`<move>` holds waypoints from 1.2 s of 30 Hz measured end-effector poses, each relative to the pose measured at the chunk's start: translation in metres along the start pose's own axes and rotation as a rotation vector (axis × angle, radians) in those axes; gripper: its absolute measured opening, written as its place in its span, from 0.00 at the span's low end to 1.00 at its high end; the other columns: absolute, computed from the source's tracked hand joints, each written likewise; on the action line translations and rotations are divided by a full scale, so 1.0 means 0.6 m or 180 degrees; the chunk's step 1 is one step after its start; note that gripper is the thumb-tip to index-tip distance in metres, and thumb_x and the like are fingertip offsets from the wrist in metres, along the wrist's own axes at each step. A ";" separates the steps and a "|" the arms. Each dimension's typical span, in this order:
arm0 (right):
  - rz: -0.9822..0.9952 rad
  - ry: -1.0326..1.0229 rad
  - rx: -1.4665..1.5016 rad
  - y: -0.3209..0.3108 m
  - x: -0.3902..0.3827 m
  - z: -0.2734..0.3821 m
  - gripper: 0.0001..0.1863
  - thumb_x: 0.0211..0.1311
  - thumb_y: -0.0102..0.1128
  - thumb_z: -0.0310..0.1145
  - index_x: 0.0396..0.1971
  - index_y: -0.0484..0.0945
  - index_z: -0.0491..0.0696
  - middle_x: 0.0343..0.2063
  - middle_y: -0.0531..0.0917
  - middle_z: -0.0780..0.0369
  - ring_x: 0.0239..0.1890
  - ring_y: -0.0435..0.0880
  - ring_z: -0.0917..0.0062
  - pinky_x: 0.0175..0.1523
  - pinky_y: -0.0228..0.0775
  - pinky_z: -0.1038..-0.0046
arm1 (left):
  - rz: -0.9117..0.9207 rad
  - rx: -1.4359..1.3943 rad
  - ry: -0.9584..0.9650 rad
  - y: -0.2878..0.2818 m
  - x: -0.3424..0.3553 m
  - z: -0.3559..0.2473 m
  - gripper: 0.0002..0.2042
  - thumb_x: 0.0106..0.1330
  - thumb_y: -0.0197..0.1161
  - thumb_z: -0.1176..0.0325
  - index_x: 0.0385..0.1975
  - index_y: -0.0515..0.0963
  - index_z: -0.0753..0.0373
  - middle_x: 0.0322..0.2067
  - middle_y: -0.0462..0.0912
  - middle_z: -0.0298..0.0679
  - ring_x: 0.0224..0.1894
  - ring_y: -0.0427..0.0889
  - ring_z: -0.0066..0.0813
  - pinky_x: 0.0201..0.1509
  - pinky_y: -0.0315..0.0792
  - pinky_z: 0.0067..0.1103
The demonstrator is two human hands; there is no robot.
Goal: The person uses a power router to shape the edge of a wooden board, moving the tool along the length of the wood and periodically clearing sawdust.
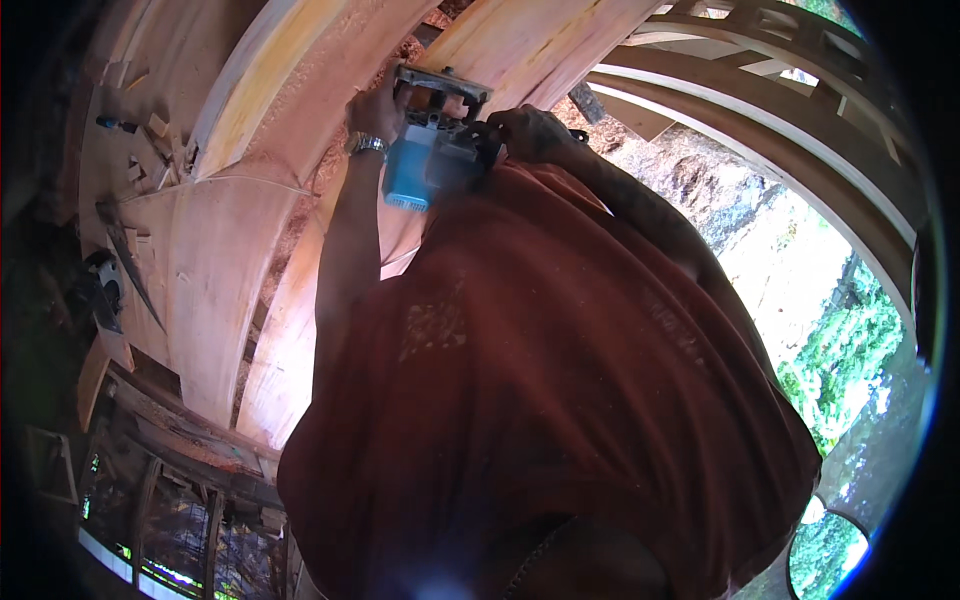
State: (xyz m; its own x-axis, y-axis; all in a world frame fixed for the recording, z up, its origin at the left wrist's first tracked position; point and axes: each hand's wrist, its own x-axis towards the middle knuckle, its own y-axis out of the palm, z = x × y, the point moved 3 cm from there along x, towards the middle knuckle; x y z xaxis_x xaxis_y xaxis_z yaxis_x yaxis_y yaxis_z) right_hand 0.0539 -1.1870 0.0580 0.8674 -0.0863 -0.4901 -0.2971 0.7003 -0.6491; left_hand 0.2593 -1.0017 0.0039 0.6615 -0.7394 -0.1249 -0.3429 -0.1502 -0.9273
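A teal and black power tool (410,170) with a pale metal base frame (445,85) stands against the wide boards in front of me; its exact kind is unclear, and part of it is blurred. My left hand (374,112), with a watch on its wrist, is closed on the left side near the frame. My right hand (530,132) grips the black part on the tool's right side. A pale wooden board (530,45) runs beyond the tool toward the upper right. The tool's underside and what it touches are hidden.
Large planks (225,270) lie to the left, with wood scraps (150,165), a handsaw (130,255) and another, darker tool (103,285) on them. Reddish shavings (320,165) fill gaps between boards. Curved wooden frames (780,110) arch at the right, with rocky ground (700,180) beneath.
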 end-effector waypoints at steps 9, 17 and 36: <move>0.0287 0.0218 0.0096 -0.032 -0.024 -0.015 0.18 0.68 0.62 0.43 0.51 0.83 0.49 0.39 0.89 0.52 0.43 0.89 0.61 0.50 0.79 0.61 | 0.0096 0.0122 -0.0117 -0.006 0.002 -0.008 0.30 0.70 0.61 0.49 0.71 0.64 0.41 0.24 0.86 0.47 0.28 0.87 0.50 0.36 0.80 0.44; -0.1104 0.1030 0.2862 -0.076 -0.026 -0.112 0.17 0.74 0.57 0.41 0.43 0.80 0.40 0.22 0.73 0.67 0.24 0.71 0.82 0.31 0.65 0.76 | -0.0415 -0.0593 -0.0083 0.026 -0.025 0.007 0.29 0.70 0.61 0.48 0.70 0.67 0.43 0.24 0.86 0.49 0.27 0.87 0.52 0.36 0.79 0.46; -0.2263 0.0551 0.4900 -0.058 0.192 -0.096 0.07 0.76 0.54 0.29 0.44 0.72 0.40 0.32 0.79 0.58 0.34 0.84 0.69 0.49 0.87 0.56 | -0.0069 -0.0320 -0.0566 0.044 -0.063 0.012 0.28 0.71 0.58 0.42 0.68 0.68 0.42 0.29 0.89 0.44 0.30 0.88 0.52 0.32 0.78 0.47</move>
State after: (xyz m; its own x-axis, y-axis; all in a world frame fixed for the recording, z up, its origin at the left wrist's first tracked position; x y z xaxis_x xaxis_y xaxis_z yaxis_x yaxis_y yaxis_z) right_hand 0.1410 -1.2619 -0.0092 0.5675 -0.6589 -0.4938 0.8231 0.4704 0.3182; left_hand 0.2303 -0.9727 -0.0182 0.7738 -0.6091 -0.1738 -0.3862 -0.2362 -0.8917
